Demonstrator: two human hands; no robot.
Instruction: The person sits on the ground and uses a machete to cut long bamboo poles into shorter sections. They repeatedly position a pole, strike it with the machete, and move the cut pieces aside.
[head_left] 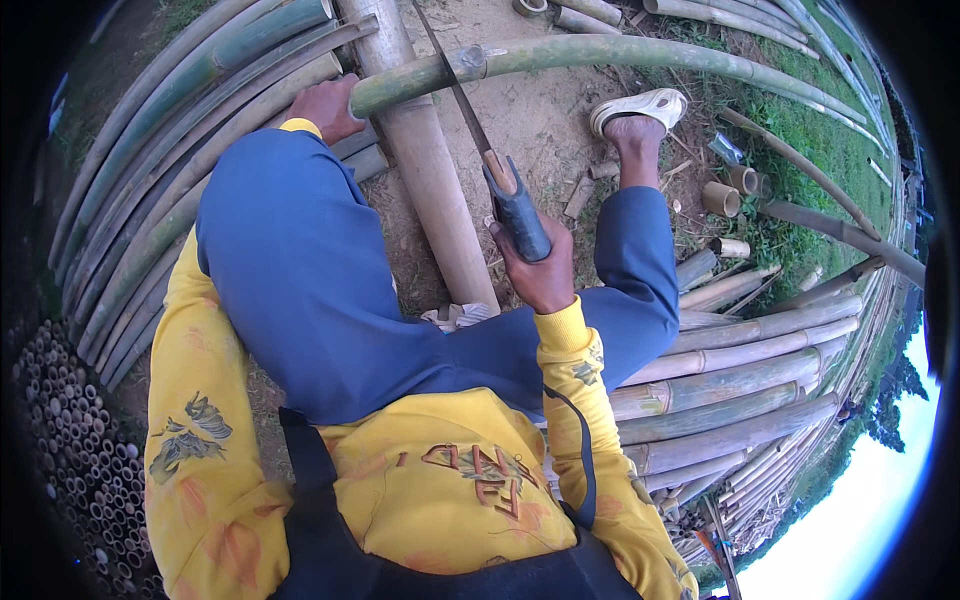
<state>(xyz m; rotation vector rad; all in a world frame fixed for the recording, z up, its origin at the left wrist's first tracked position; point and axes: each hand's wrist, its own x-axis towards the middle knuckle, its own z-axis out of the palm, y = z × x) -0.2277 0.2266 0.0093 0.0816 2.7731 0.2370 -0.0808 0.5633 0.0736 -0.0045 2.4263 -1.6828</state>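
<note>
My right hand (540, 265) is closed round the dark grip of a hand saw (514, 208). From the grip, the narrow blade runs up and away, crossing a green bamboo pole (610, 55) near its left end. My left hand (328, 108) is at that cut end, its fingers partly hidden behind the pole as it grips it. Beneath the pole lies a thick, pale bamboo log (432, 180), which passes between my legs and supports it. Whether the blade has bitten into the bamboo cannot be made out.
Long bamboo poles (150, 185) lie stacked at the left, above a pile of cut tubes (75, 430). More poles (740, 390) are piled at the right. Short bamboo pieces (720, 198) lie near my sandalled foot (640, 110), beside grass.
</note>
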